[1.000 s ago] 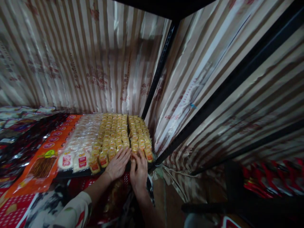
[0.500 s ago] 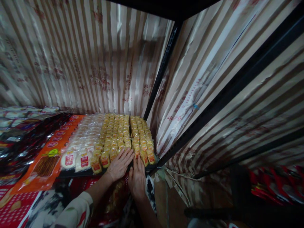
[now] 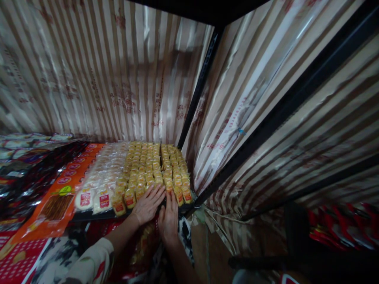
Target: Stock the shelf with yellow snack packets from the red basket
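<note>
Rows of small yellow snack packets stand packed on a dark shelf, with white packets bearing red labels to their left. My left hand lies flat, fingers spread, against the front packets of the middle yellow rows. My right hand rests beside it, fingers straight and together, fingertips touching the front of the right yellow rows. Neither hand grips anything.
Orange packets and dark shiny packets fill the shelf to the left. Striped paper lines the back and right side. A black upright post stands at the shelf corner. More red packets lie lower right.
My right hand has slid slightly left and back toward the shelf edge, closer to my left hand. The packets have stayed in their rows.
</note>
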A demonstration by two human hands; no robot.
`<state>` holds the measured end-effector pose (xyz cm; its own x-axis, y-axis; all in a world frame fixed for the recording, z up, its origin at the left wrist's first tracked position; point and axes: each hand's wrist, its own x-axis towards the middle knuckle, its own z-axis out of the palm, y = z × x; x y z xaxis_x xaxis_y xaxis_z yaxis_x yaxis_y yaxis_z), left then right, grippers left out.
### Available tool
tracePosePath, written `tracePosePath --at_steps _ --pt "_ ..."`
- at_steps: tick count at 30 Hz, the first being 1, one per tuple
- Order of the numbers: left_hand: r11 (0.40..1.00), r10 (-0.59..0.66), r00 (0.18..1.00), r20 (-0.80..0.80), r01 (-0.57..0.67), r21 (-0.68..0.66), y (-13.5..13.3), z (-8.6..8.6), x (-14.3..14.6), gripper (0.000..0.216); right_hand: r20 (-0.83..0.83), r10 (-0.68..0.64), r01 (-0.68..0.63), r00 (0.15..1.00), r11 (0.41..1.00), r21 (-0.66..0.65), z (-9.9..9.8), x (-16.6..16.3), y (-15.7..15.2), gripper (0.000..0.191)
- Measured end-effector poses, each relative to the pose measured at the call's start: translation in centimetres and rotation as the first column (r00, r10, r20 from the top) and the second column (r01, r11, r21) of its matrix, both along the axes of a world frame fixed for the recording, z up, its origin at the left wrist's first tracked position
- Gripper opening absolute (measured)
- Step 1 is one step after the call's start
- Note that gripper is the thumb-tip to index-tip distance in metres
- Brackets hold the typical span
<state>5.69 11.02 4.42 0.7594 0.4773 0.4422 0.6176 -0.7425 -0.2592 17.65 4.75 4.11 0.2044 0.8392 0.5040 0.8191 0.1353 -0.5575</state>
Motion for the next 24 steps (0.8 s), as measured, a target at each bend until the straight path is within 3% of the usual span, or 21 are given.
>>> tracePosePath --at_steps 12,24 --pt "0.988 -0.004 1.0 -0.015 0.006 0.156 -1.2 0.5 1.1 0.039 -0.135 0.003 -0.004 0.991 1.0 -0.003 -0.9 0.7 0.3 0.056" --pt "0.993 -0.094 0.996 -0.01 0.094 0.075 -0.6 1.1 3.1 0.032 -0.257 0.027 -0.026 0.966 1.0 0.007 -1.3 2.4 0.8 0.054"
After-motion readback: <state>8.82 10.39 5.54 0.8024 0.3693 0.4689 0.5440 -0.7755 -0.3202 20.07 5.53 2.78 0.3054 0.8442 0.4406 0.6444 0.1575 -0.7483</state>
